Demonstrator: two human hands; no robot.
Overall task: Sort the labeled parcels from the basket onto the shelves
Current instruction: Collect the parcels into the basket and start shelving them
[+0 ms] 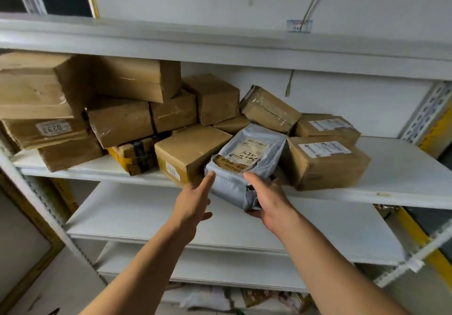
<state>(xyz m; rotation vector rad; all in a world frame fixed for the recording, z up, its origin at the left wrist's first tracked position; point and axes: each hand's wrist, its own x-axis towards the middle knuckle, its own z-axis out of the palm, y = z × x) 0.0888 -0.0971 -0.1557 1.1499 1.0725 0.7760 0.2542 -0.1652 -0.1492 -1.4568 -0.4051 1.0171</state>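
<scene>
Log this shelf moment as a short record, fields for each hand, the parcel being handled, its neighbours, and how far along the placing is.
parcel in hand: grey poly mailer, torn at its near end, handwritten label on top
left hand: fingers straight, touching the mailer's left near corner
right hand: gripping the mailer's near right end from below
position: far end on the middle shelf, near end overhanging the edge
neighbours: box marked 0221 at left, labelled box at right
stage: mailer partly on the shelf, not yet released

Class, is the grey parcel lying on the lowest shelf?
No, the grey parcel sits on the shelf with the brown boxes.
</scene>
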